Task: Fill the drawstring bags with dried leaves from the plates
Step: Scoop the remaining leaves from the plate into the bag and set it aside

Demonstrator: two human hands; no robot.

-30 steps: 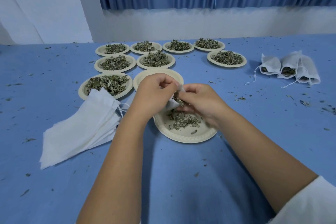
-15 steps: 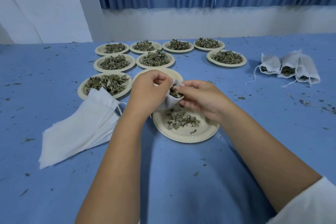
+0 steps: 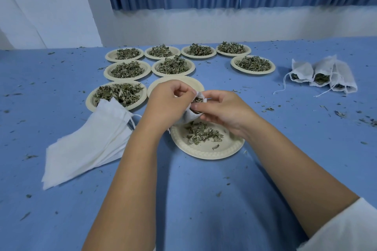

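Note:
A small white drawstring bag (image 3: 190,115) hangs over the near paper plate (image 3: 206,152), which carries a thin scatter of dried leaves (image 3: 201,133). My left hand (image 3: 168,103) grips the bag's left side and rim. My right hand (image 3: 221,110) pinches the rim on the right, with leaves showing in the bag's mouth. The bag's lower part is hidden behind my fingers.
Several plates heaped with leaves (image 3: 120,93) stand behind, plus one bare plate (image 3: 195,83) behind my hands. A stack of flat white bags (image 3: 87,144) lies at the left. Three filled bags (image 3: 322,74) lie at the far right. Leaf crumbs dot the blue tablecloth (image 3: 204,199).
Both hands have lifted the bag a little higher above the near plate. My right hand has gone from putting leaves in to pinching the bag's rim.

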